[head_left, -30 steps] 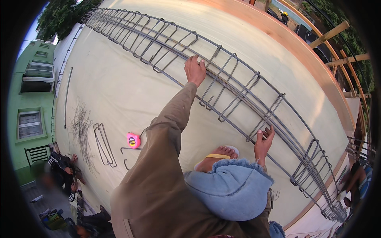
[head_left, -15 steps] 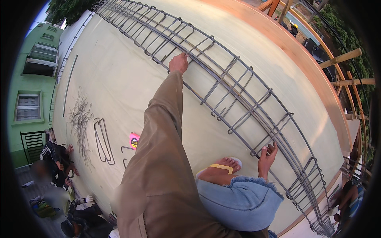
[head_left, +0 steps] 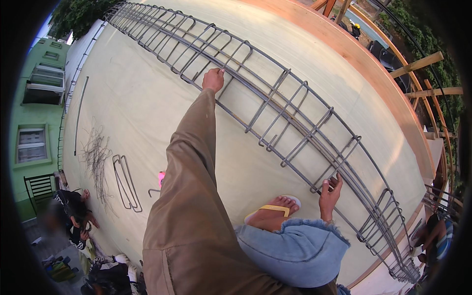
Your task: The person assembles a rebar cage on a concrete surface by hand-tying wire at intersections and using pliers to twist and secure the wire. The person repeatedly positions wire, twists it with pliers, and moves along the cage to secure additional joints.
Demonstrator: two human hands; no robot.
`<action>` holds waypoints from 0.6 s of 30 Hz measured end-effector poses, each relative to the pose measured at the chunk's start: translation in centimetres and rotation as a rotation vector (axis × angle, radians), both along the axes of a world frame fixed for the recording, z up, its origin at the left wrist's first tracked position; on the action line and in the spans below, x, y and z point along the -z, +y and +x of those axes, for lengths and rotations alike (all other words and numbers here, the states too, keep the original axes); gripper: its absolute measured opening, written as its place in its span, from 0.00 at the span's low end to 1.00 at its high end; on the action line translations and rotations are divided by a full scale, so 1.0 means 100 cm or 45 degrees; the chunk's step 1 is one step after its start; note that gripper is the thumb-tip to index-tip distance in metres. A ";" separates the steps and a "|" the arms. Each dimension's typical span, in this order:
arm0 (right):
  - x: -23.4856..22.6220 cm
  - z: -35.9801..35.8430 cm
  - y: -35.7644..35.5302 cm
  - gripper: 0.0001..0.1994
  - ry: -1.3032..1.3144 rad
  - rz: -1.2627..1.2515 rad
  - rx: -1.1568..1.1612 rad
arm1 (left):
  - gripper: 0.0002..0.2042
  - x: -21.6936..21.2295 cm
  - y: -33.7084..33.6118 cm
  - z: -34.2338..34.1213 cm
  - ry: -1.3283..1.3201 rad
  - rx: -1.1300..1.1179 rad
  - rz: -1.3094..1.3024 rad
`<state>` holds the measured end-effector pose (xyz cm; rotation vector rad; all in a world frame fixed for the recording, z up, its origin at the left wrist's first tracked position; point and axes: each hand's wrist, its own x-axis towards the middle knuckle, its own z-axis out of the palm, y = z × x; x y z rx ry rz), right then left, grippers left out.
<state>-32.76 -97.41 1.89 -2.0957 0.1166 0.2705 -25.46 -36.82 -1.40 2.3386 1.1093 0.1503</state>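
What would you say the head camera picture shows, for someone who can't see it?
Both hands grip a long steel rebar cage lying on a pale deck: left hand stretched far out, right hand close, beside a foot in a yellow sandal.

This is an outdoor building site, on a raised pale concrete slab (head_left: 147, 98). A long cage of grey steel reinforcing bars with rectangular stirrups (head_left: 295, 123) runs from eleven o'clock to five o'clock across the slab. Orange-brown timber formwork boards (head_left: 373, 69) edge it from one to three o'clock, braced by slanting wooden props (head_left: 423, 64). At nine o'clock lie a tangle of thin dark binding wire (head_left: 96, 157) and loose bent steel stirrups (head_left: 125, 183). Beyond the edge, at nine to ten o'clock, stands a green house wall with windows (head_left: 34, 128), seen from above.
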 end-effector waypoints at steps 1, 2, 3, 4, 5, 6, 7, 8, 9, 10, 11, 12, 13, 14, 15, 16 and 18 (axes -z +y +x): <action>0.001 0.000 0.000 0.32 0.006 0.005 -0.011 | 0.19 0.000 0.002 0.000 -0.022 0.015 0.002; 0.002 0.001 0.000 0.32 0.009 0.020 -0.012 | 0.19 -0.001 0.003 -0.001 -0.026 0.032 -0.010; 0.003 0.001 -0.001 0.32 0.021 0.044 0.005 | 0.19 -0.002 0.004 -0.001 -0.040 0.058 -0.015; 0.004 0.001 0.000 0.32 0.001 0.028 -0.023 | 0.19 -0.003 0.004 0.000 -0.054 0.087 -0.018; 0.005 0.001 -0.001 0.32 -0.005 0.020 -0.036 | 0.19 -0.003 0.004 0.000 -0.058 0.114 -0.035; 0.006 0.002 -0.001 0.31 -0.026 0.027 -0.058 | 0.19 -0.004 0.002 0.000 -0.064 0.140 -0.051; 0.008 0.002 -0.001 0.31 -0.016 0.012 -0.049 | 0.19 -0.004 -0.001 0.000 -0.068 0.166 -0.068; 0.009 0.002 -0.001 0.31 -0.020 0.012 -0.049 | 0.19 -0.003 -0.004 0.000 -0.086 0.160 -0.081; 0.010 0.002 -0.002 0.31 -0.030 0.025 -0.050 | 0.19 -0.002 -0.007 -0.001 -0.103 0.155 -0.094; 0.010 0.001 -0.002 0.31 -0.027 0.021 -0.057 | 0.19 -0.001 -0.010 -0.002 -0.120 0.146 -0.104; 0.011 0.001 -0.002 0.31 -0.034 0.029 -0.062 | 0.19 0.000 -0.011 -0.002 -0.131 0.151 -0.115; 0.011 0.001 -0.002 0.31 -0.033 0.040 -0.057 | 0.20 0.000 -0.011 -0.003 -0.142 0.151 -0.122; 0.011 0.001 -0.003 0.30 -0.044 0.033 -0.067 | 0.20 0.000 -0.010 -0.003 -0.152 0.149 -0.128; 0.010 0.001 -0.003 0.30 -0.042 0.029 -0.070 | 0.20 0.000 -0.008 -0.004 -0.136 0.168 -0.131; 0.010 0.000 -0.003 0.30 -0.042 0.028 -0.074 | 0.20 -0.001 -0.005 -0.003 -0.120 0.188 -0.131; 0.009 0.000 -0.003 0.30 -0.050 0.027 -0.080 | 0.21 -0.003 -0.002 -0.003 -0.097 0.219 -0.137; 0.008 0.000 -0.002 0.30 -0.066 0.022 -0.083 | 0.21 -0.008 -0.002 -0.003 -0.011 0.205 -0.180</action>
